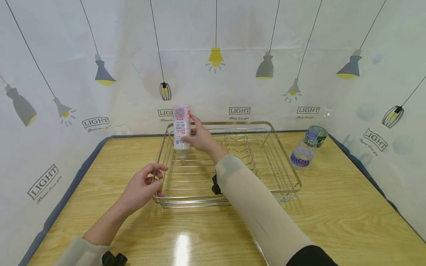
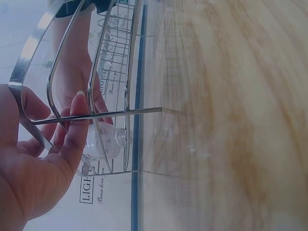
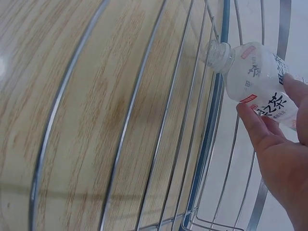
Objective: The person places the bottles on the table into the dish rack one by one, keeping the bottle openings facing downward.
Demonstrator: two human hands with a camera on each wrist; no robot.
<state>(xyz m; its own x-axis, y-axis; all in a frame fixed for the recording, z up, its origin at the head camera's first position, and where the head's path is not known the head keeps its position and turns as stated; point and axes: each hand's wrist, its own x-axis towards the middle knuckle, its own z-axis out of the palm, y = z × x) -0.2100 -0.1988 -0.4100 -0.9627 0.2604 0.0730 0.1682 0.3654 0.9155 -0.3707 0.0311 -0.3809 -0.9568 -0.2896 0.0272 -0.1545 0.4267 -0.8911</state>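
Hands (image 1: 199, 138) hold wire rack (image 1: 193, 199) and upended bottle (image 1: 181, 127) marked "茶".

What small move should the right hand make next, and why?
Probably lower the bottle slightly, so its neck settles into the rack: the right hand holds it neck-down over the rack's left side, while the left hand grips the front left corner, which may help steady things. Whether the neck already touches the rack, I can't tell.
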